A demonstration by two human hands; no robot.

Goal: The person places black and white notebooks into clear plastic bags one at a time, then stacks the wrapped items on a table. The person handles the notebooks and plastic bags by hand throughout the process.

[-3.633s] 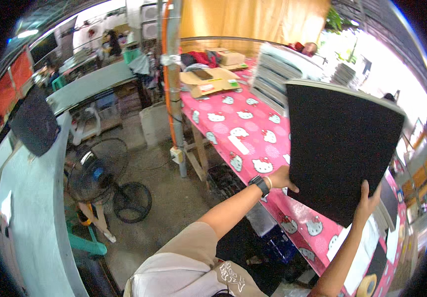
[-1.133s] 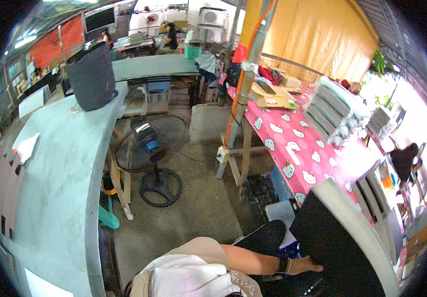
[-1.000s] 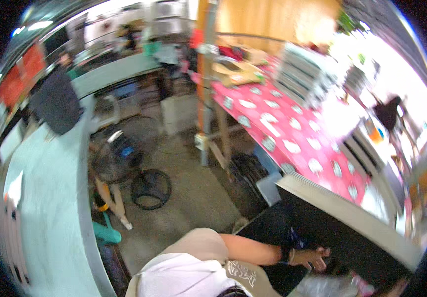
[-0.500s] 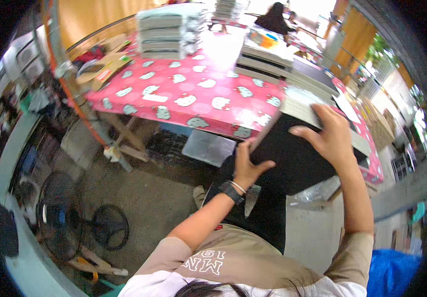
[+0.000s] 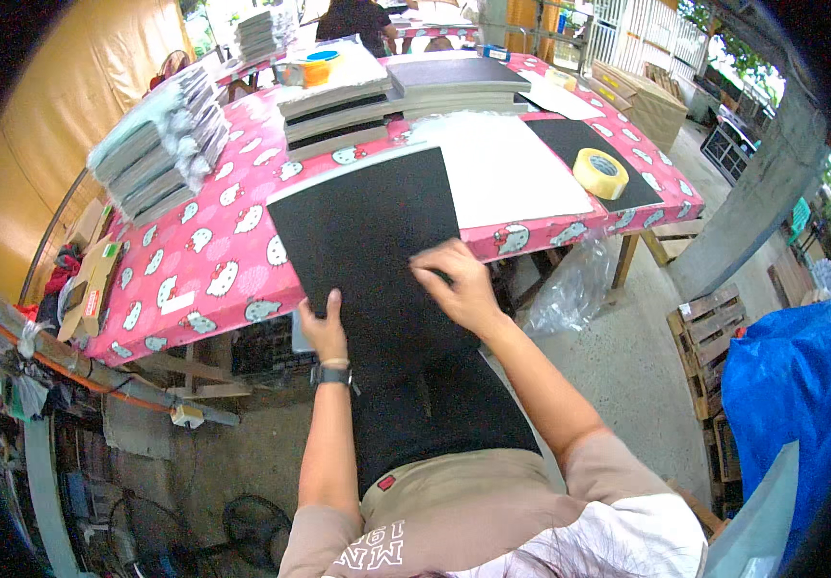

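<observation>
Pink table (image 5: 189,252) is stretching ahead; a black board (image 5: 367,212) is hiding part of its near edge. My left fingers (image 5: 334,306) are clamping the board's left side; my right fingers (image 5: 446,258) are arching over its face, grip unclear.

On the counter (image 5: 160,252) ahead of the right grip (image 5: 461,287), a stack (image 5: 148,159) stands left, a tape roll (image 5: 589,179) right.

Count two hands (image 5: 327,329), one wristwatch (image 5: 330,375), one black board (image 5: 367,212) between hands. On nearest pink desk (image 5: 160,250): one wrapped stack (image 5: 150,144) far left, one clear tape roll (image 5: 589,179), one black sheet (image 5: 565,149) beneath roll.
</observation>
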